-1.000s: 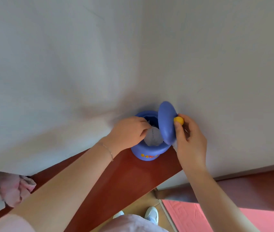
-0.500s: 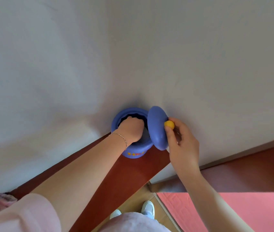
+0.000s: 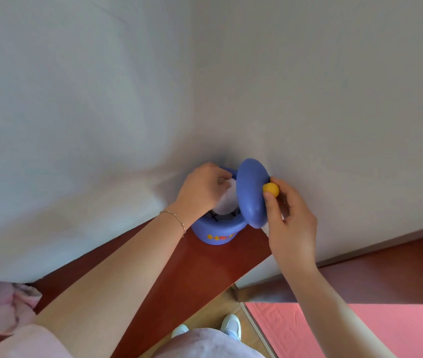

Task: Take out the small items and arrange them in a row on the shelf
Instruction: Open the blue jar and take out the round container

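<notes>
Gripping a white item [image 3: 227, 200], left hand [image 3: 201, 188] above blue pot [image 3: 216, 229].

Tilted lid [image 3: 251, 192] and wall [image 3: 308, 99] hem the blue pot [image 3: 215, 232]; bare shelf [image 3: 192, 270] lies open toward the camera

home: plush toy [image 3: 1, 310], pink mat [image 3: 334, 329], wooden shelf [image 3: 192, 267]

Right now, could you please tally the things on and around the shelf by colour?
Blue: 2, pot and lid
Yellow: 1, lid knob
White: 1, item held by left hand
Pink: 2, plush, mat
Total: 6
</notes>
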